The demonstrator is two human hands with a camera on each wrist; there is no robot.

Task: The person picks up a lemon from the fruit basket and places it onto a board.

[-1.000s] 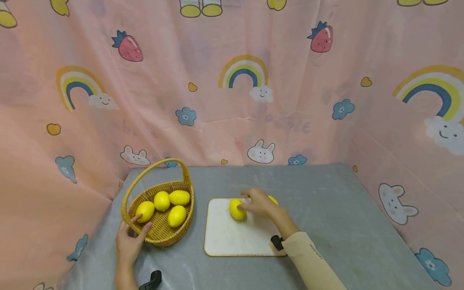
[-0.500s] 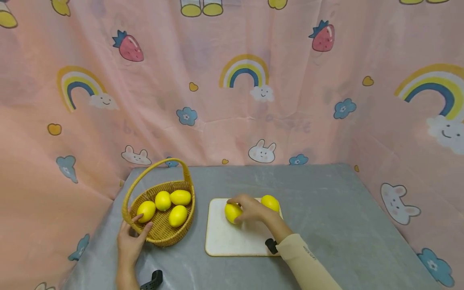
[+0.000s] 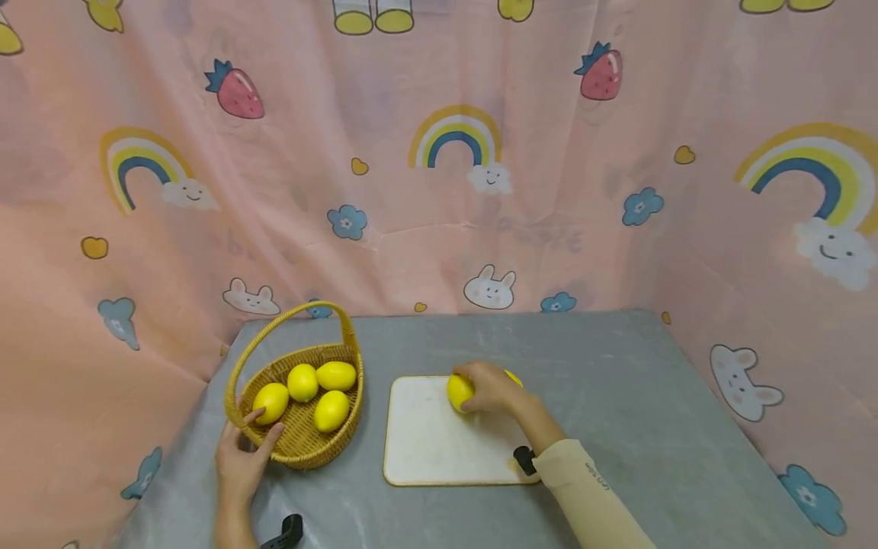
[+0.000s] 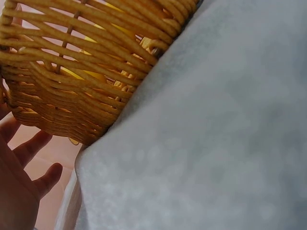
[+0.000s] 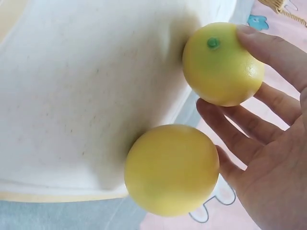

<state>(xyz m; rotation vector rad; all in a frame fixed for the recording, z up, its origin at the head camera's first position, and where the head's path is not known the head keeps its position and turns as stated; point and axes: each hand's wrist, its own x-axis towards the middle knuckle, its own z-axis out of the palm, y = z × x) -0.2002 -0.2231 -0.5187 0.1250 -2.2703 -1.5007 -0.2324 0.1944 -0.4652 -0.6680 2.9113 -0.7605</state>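
My right hand [image 3: 490,387] grips a yellow lemon [image 3: 459,393] on the white cutting board [image 3: 453,454], near its back edge. In the right wrist view, the thumb and fingertips lie against this lemon [image 5: 220,64], whose green stem end shows. A second lemon [image 5: 170,170] sits beside it, close to the little finger; in the head view it is mostly hidden behind the hand. My left hand [image 3: 236,461] holds the near left rim of a yellow wicker basket [image 3: 312,459], thumb and a finger over the edge. Several lemons [image 3: 332,411] lie inside the basket.
A grey cloth-covered table [image 3: 617,427] carries the basket at left and the board at centre. Pink printed curtains [image 3: 295,168] hang behind and along both sides. The basket's tall handle [image 3: 264,335] arches above its opening.
The right hand shifts the lemon a little left on the board, then back to the right, nearer the second lemon. The left hand and basket stay in place.
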